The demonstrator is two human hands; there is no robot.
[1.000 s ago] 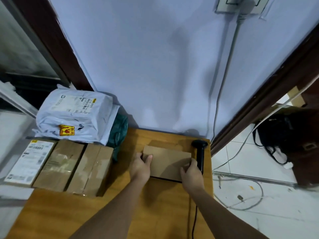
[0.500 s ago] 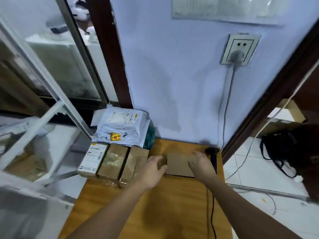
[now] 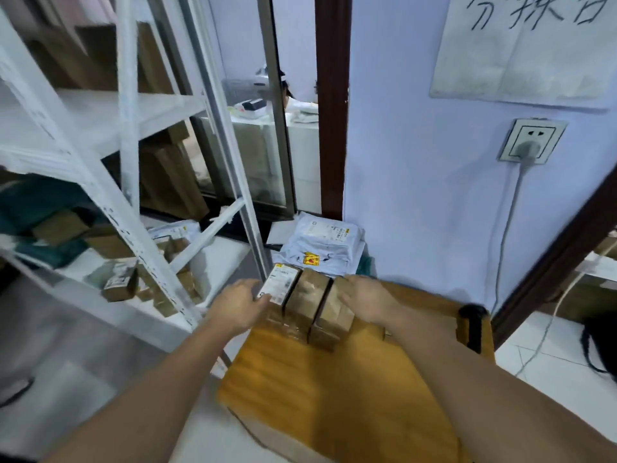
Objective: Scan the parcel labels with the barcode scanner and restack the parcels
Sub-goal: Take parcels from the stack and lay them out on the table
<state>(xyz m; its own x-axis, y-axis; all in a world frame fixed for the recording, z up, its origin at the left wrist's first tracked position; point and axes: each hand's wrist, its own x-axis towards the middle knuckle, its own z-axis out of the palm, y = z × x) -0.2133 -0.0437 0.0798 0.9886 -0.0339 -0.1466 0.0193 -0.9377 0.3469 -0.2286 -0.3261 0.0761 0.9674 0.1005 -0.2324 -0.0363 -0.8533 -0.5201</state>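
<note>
Three brown cardboard boxes [image 3: 309, 300] stand side by side at the far left of the wooden table [image 3: 334, 396]; the leftmost one carries a white barcode label [image 3: 278, 285]. My left hand [image 3: 238, 305] presses against the labelled box's left side. My right hand [image 3: 367, 299] lies against the rightmost box, so the row sits clamped between both hands. A white poly mailer [image 3: 320, 245] lies behind the boxes. The flat cardboard parcel [image 3: 420, 295] rests beyond my right wrist. The black barcode scanner [image 3: 472, 324] lies at the table's right edge, untouched.
A white metal rack [image 3: 133, 228] with several small parcels on its lower shelf stands close on the left. A wall socket [image 3: 531, 142] with a plugged grey cable is on the wall ahead. A black bag [image 3: 601, 349] lies on the tiled floor at right.
Both hands left the flat cardboard parcel and moved left to the row of three boxes. The view swung up and to the left.
</note>
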